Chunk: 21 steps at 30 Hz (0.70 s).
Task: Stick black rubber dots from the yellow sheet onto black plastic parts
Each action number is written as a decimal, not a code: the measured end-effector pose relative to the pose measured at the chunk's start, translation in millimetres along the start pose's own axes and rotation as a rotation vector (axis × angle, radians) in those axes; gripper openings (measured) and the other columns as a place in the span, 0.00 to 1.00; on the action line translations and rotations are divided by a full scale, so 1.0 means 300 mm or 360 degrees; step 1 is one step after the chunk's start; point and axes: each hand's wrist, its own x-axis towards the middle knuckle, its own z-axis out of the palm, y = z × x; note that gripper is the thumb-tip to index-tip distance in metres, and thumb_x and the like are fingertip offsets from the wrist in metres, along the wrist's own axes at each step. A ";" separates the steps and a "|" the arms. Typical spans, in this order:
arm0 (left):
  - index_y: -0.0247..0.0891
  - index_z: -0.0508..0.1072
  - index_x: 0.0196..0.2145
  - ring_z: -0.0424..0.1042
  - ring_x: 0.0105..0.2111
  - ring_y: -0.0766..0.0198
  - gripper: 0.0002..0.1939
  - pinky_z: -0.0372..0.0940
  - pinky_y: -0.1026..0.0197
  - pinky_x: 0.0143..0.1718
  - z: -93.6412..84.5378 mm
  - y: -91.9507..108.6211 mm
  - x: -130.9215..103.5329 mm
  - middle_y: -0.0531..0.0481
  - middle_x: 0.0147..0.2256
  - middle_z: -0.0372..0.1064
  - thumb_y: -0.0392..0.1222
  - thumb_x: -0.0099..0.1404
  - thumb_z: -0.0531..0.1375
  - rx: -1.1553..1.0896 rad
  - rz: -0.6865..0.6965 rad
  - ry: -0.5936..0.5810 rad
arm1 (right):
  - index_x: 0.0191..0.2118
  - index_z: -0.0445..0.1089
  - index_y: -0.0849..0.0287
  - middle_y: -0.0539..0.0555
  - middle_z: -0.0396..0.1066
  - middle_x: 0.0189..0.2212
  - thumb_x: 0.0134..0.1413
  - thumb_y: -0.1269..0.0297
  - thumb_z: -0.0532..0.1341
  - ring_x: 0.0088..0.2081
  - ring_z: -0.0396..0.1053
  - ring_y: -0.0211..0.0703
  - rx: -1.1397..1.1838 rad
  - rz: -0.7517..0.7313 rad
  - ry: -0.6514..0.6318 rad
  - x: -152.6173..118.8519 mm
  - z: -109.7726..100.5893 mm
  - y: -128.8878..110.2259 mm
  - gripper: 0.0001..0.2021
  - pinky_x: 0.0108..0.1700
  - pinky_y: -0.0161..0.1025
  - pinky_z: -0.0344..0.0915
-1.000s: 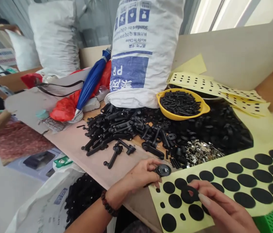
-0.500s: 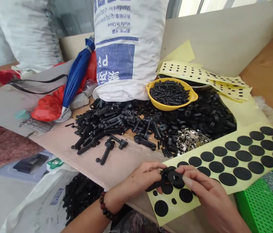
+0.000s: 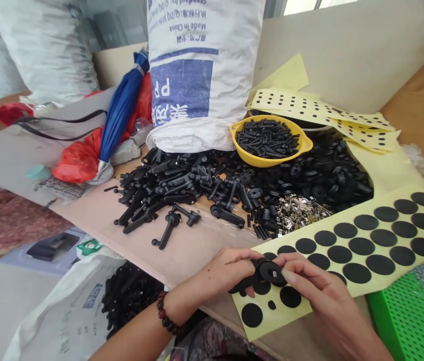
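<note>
My left hand (image 3: 230, 271) is closed around a black plastic crank handle (image 3: 240, 285), its fingers hiding much of the part. A black round disc (image 3: 271, 272) with a small rectangular slot, light inside, sits against the handle's round end. Thumb and fingers of my right hand (image 3: 315, 286) pinch that disc at its right edge. Both hands are just above a yellow backing sheet (image 3: 253, 335) bearing rows of round black pads (image 3: 357, 273). Beyond them lie a heap of black crank handles (image 3: 174, 183) and a small pile of metal clips (image 3: 300, 213).
A yellow bowl (image 3: 259, 161) of black springlike parts stands before a big white sack (image 3: 230, 75). Black round parts (image 3: 320, 170) pile up to its right. A green perforated basket (image 3: 400, 316) is at lower right, a white bag (image 3: 57, 311) of black parts at lower left.
The disc now lies flatter against the handle's round end, with the right fingers still on its edge. Both hands keep nearly the same place; the view has shifted slightly.
</note>
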 end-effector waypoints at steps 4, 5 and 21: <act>0.35 0.75 0.44 0.68 0.22 0.70 0.19 0.56 0.69 0.22 0.001 0.000 -0.007 0.50 0.31 0.70 0.42 0.57 0.56 0.0009 -0.0008 -0.0012 | 0.20 0.71 0.57 0.57 0.72 0.34 0.46 0.51 0.66 0.37 0.70 0.51 -0.0050 -0.0027 -0.0004 -0.001 -0.003 0.005 0.15 0.33 0.37 0.67; 0.35 0.75 0.45 0.68 0.22 0.70 0.19 0.56 0.70 0.22 0.001 0.001 -0.008 0.49 0.31 0.70 0.43 0.57 0.56 0.0012 -0.0015 -0.0006 | 0.20 0.72 0.57 0.57 0.72 0.34 0.46 0.52 0.66 0.37 0.70 0.51 -0.0058 -0.0028 -0.0005 -0.002 -0.002 0.005 0.15 0.33 0.36 0.67; 0.31 0.73 0.47 0.65 0.21 0.69 0.23 0.59 0.68 0.23 0.005 -0.029 0.000 0.52 0.25 0.65 0.47 0.56 0.60 0.0131 0.0103 0.0006 | 0.19 0.71 0.57 0.57 0.73 0.33 0.46 0.51 0.66 0.35 0.71 0.50 -0.0145 -0.0053 -0.0005 -0.005 0.009 -0.011 0.15 0.30 0.35 0.67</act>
